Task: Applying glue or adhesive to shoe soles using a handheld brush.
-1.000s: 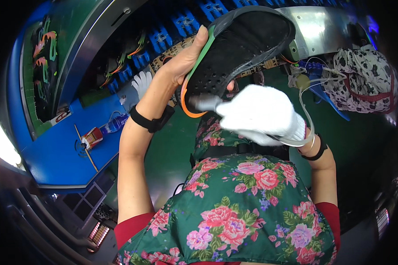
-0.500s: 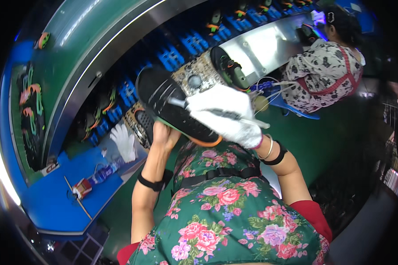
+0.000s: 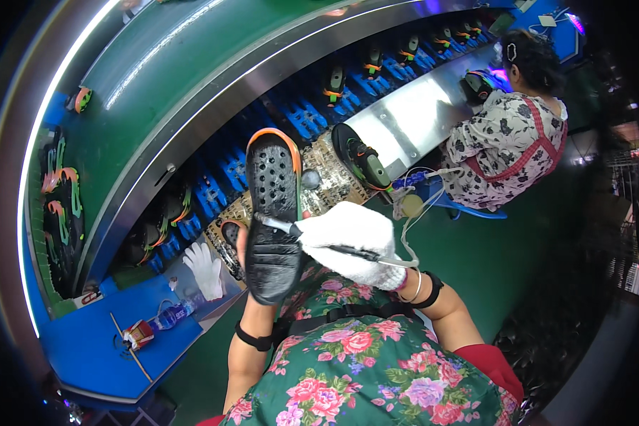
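Observation:
Upright in front of me is a black shoe sole (image 3: 275,188) with an orange and green rim, its orange end at the top. Holes dot its upper half, and the lower part looks wet and shiny. My bare left hand (image 3: 242,248) grips it from behind, with most of the fingers hidden. My right hand (image 3: 351,238), in a white glove, is closed around a brush (image 3: 280,225) with a tube trailing from its rear. The bristles touch the middle of the sole.
A black shoe (image 3: 362,157) lies on the stained bench (image 3: 326,174); part of another sole (image 3: 231,233) shows beyond my left hand. Shoes ride on blue holders (image 3: 302,119) along the conveyor. A white glove (image 3: 204,271) and a bottle (image 3: 174,314) lie left. A co-worker (image 3: 508,135) sits right.
My left hand has turned the sole from a slant to upright, bringing its orange end to the top and its holed face toward me. The brush has shifted down and slightly left with my right hand.

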Action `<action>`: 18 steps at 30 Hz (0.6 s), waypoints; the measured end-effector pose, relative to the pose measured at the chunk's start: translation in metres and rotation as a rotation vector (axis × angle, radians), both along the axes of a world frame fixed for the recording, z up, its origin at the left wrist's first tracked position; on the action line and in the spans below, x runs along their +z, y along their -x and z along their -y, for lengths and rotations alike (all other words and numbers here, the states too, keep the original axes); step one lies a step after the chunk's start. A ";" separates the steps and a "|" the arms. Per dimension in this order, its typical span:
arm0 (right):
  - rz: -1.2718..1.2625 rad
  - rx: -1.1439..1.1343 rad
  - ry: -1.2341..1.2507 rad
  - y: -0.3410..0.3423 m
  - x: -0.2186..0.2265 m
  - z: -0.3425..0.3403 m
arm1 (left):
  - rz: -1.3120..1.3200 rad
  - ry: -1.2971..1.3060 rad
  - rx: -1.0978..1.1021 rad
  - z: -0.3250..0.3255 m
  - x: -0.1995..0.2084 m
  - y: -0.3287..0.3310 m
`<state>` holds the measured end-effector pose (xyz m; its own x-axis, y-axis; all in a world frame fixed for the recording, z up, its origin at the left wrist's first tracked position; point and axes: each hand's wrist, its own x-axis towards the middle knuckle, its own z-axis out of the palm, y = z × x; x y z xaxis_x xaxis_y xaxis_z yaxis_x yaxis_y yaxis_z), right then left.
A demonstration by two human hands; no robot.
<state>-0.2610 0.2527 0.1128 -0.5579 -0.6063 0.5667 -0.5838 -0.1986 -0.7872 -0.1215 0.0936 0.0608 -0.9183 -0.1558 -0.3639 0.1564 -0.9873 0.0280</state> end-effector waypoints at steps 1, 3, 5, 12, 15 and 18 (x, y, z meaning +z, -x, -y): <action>-0.045 -0.026 -0.010 0.002 0.006 0.002 | -0.067 0.082 -0.029 -0.005 -0.002 0.002; -0.095 -0.055 -0.003 0.008 0.015 0.005 | -0.242 0.021 0.002 -0.004 -0.028 -0.006; -0.176 -0.080 -0.037 0.016 0.021 0.006 | -0.056 0.119 0.001 -0.015 -0.014 0.013; -0.249 -0.023 -0.092 0.032 0.028 0.014 | -0.174 -0.095 -0.023 -0.025 0.004 0.031; -0.317 0.008 -0.107 0.030 0.035 0.023 | -0.149 -0.109 -0.006 -0.028 0.001 0.025; -0.278 0.079 -0.190 0.014 0.019 0.026 | -0.181 -0.134 -0.036 -0.022 -0.017 0.018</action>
